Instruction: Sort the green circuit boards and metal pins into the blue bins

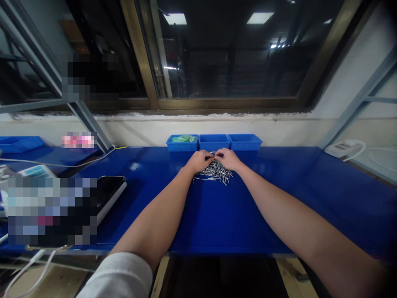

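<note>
Pins point(221, 173) lie under left hand point(199, 161) and right hand point(229, 159), both narrow; their hold I cannot tell. Light fingertips suit thin pieces.

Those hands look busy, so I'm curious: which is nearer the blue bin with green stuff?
Left. The left hand is in front and to the right of that blue bin; the right hand is farther right.

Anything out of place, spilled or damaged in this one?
The ledge below the window looks chipped, its white edge ragged. Thin metal pieces lie loose on the table, but in one heap, so nothing seems spilled.
</note>
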`<state>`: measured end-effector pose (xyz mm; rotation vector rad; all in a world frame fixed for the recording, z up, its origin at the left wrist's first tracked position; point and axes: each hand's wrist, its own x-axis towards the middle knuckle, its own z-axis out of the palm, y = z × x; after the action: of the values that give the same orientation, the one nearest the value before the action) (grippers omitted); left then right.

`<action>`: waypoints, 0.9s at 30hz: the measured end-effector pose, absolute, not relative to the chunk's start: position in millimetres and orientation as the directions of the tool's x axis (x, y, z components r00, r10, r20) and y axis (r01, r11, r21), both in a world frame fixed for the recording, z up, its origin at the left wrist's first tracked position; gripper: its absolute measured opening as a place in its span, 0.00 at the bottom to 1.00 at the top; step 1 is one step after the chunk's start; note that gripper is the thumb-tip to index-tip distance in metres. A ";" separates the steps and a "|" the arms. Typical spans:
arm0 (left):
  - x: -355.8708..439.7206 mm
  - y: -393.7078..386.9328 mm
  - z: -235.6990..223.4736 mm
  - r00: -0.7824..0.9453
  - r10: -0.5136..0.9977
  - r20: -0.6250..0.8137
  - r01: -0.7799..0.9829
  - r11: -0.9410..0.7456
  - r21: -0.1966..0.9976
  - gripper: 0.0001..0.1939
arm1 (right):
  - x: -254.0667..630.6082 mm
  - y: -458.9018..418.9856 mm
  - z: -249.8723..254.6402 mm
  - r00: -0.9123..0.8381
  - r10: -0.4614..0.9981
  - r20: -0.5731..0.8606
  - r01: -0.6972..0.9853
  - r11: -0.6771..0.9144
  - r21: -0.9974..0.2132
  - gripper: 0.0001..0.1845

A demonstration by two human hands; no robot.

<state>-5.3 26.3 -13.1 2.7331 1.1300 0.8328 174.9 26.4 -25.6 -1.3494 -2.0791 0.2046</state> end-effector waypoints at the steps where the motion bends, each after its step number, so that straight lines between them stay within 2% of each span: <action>1: -4.8 26.4 -12.8 0.583 0.675 0.452 0.636 -0.725 0.264 0.13 | 174.8 26.2 -25.6 -0.263 0.865 0.427 0.756 0.460 -0.466 0.07; 7: -2.6 26.6 -11.0 0.519 0.753 0.404 0.715 -0.642 0.277 0.10 | 173.4 25.4 -25.6 -0.244 0.872 0.425 0.755 0.446 -0.481 0.10; 17: -3.4 25.6 -11.1 0.507 0.688 0.519 0.652 -0.700 0.292 0.12 | 174.8 26.1 -25.7 -0.283 0.840 0.463 0.734 0.501 -0.458 0.08; 27: -3.4 23.4 -4.2 0.466 0.731 0.498 0.645 -0.666 0.374 0.10 | 170.9 13.8 -18.4 -0.262 0.836 0.483 0.545 0.541 -0.641 0.12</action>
<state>-3.4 23.4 -4.2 2.5738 1.2156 0.9746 170.9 13.8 -18.4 -1.1206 -1.9474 0.4425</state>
